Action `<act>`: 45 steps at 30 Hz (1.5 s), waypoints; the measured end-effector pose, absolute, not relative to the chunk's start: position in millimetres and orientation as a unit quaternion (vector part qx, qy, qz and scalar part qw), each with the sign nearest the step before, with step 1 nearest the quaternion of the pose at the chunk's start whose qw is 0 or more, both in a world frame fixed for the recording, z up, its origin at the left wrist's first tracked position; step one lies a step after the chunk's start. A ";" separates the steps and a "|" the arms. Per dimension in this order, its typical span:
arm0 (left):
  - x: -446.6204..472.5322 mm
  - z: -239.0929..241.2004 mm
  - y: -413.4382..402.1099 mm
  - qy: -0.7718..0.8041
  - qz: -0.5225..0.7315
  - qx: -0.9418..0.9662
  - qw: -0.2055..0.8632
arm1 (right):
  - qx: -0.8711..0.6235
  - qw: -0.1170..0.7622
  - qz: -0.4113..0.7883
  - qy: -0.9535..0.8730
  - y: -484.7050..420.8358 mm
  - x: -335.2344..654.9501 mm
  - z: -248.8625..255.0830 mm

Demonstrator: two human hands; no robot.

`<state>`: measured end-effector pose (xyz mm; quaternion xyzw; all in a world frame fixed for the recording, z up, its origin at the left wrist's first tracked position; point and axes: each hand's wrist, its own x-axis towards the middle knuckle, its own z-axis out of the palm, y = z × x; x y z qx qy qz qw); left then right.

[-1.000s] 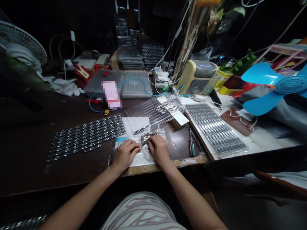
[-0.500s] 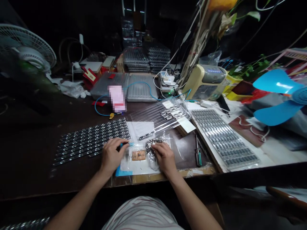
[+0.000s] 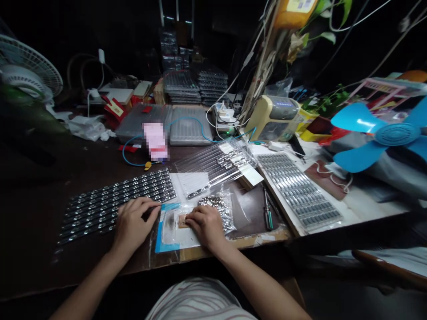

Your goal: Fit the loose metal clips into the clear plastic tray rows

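1. A dark table (image 3: 90, 166) is seen in a dim room, with a blue fan (image 3: 396, 133) placed at right.
2. The small brown block (image 3: 182, 221), over a white sheet (image 3: 191, 240), is partly hidden by the right hand (image 3: 206, 224); whether anything is pinched cannot be told.
3. Its fingers are bunched; the left hand (image 3: 133, 222) is arched beside dark strips (image 3: 110, 195), fingertips narrowed, contents unclear.
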<state>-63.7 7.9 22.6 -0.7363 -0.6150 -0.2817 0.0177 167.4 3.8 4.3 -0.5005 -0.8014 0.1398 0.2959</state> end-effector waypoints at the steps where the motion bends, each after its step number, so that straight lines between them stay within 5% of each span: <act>1: -51.6 25.9 16.8 -0.590 -0.279 -0.758 -0.003 | -0.500 0.294 0.134 -0.803 3.5 167.8 2.5; 12: 15.0 21.7 69.1 -0.542 -0.252 -0.799 -0.072 | -0.532 0.278 0.087 -0.795 2.5 181.9 7.6; 22: -28.4 16.8 33.4 -0.545 -0.338 -0.661 -0.391 | -0.555 0.227 0.039 -0.799 6.7 208.6 0.5; 32: -12.7 4.2 2.3 -0.578 -0.346 -0.671 -0.310 | -0.534 0.333 0.084 -0.773 10.0 205.2 -8.3; 45: 0.1 -4.5 -7.9 -0.531 -0.340 -0.747 -0.209 | -0.524 0.360 0.126 -0.761 9.7 206.0 -9.7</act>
